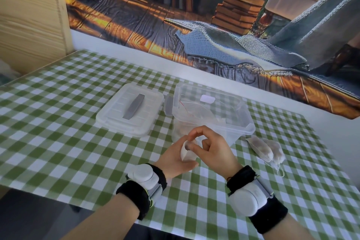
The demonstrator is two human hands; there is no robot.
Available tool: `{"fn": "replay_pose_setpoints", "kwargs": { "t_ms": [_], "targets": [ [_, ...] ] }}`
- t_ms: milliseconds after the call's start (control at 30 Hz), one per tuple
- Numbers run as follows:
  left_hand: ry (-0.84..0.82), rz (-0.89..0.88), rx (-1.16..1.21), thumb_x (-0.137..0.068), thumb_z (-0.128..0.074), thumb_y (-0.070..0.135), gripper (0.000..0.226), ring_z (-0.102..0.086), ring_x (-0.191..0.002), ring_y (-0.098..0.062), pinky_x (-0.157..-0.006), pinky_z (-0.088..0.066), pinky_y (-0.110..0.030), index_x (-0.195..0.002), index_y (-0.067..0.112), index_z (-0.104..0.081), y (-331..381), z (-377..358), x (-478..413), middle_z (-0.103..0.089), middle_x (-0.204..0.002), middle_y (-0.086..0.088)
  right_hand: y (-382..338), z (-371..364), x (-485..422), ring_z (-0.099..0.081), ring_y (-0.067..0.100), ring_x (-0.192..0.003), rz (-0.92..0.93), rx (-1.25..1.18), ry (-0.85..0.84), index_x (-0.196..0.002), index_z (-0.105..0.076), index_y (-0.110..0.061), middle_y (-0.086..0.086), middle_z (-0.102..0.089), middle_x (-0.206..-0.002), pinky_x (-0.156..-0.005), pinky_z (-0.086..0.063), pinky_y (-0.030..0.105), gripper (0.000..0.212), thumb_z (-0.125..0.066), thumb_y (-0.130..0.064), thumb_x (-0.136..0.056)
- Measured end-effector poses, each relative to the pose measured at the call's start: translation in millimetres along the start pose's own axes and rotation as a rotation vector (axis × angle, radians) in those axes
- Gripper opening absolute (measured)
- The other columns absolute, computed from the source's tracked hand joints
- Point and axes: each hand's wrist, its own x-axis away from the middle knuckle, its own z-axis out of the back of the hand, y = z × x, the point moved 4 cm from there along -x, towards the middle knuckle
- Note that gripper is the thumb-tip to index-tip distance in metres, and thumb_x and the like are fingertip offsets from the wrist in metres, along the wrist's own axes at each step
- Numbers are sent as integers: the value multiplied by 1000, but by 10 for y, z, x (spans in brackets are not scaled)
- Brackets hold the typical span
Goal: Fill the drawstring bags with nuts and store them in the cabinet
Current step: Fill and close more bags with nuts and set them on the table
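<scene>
My left hand [175, 159] holds a small white drawstring bag [187, 153] above the green checked tablecloth, just in front of the clear plastic box [243, 121]. My right hand [211, 147] sits over the bag's open top, thumb and forefinger pinched together at its mouth; something dark shows inside the opening. The box holds nuts and pale bags with a red string, seen dimly through its walls. Two filled bags [266, 149] lie on the cloth to the right of the box.
The box's lid [116, 113] with a grey handle lies upside up to the left of the box. A wooden cabinet panel [29, 17] stands at the far left. A printed wall hanging runs behind the table. The table's front edge [58, 199] is near my forearms.
</scene>
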Motion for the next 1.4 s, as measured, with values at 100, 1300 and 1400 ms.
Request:
{"fn": "replay_pose_setpoints", "kwargs": {
  "t_ms": [100,1300,1400],
  "targets": [
    [13,5,-9,-74,-68,15,42,-60,-93,-17,-82,-51,-34,-109,28,-50,-5,0,1,-61,-99,-4,-34,41,-7,-39,2,-53,35,-172,60,-90,-58,-20,-8,-52,-77,-55,-36,12,27,-44,0,-79],
    [-48,-22,7,-74,-65,13,37,-55,-84,-4,-77,-49,-26,-99,35,-50,-96,-36,-50,-56,-89,12,-67,103,25,-56,7,-67,64,376,241,-82,-57,-24,-13,-57,-76,-61,-48,20,17,-59,-8,-84],
    [-60,-34,-26,-72,-67,15,38,-54,-86,-4,-81,-48,-29,-89,41,-46,-122,-41,-74,-53,-90,14,-382,370,-130,-55,1,-74,181,315,346,-86,-62,-17,-13,-59,-81,-63,-44,10,17,-56,-2,-86]
  ]
}}
